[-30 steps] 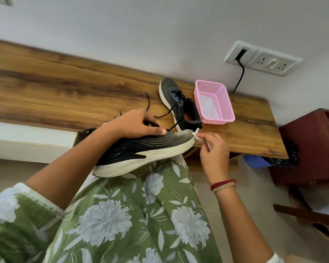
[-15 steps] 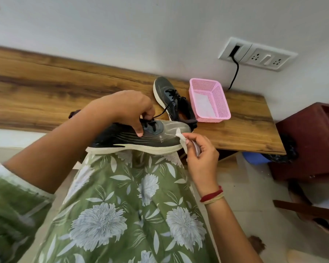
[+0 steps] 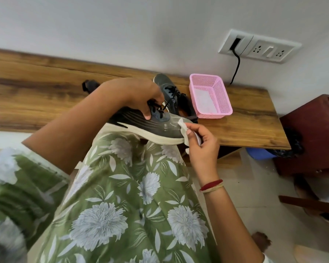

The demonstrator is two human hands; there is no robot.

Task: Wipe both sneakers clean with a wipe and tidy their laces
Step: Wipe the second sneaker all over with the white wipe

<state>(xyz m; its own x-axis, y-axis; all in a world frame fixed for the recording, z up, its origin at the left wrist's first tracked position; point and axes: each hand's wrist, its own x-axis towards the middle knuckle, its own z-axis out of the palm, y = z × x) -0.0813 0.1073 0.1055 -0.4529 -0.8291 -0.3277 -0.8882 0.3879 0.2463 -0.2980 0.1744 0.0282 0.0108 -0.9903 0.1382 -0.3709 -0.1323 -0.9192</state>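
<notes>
dark grey sneaker [image 3: 150,126], cream sole, white wipe [image 3: 182,128] at toe

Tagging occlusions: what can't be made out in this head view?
Head view:
rear of held sneaker: mostly behind left hand and forearm.
second sneaker: near side behind left hand and held sneaker.
wipe: partly inside right hand.
pink basket: pale contents too indistinct to identify.
</notes>
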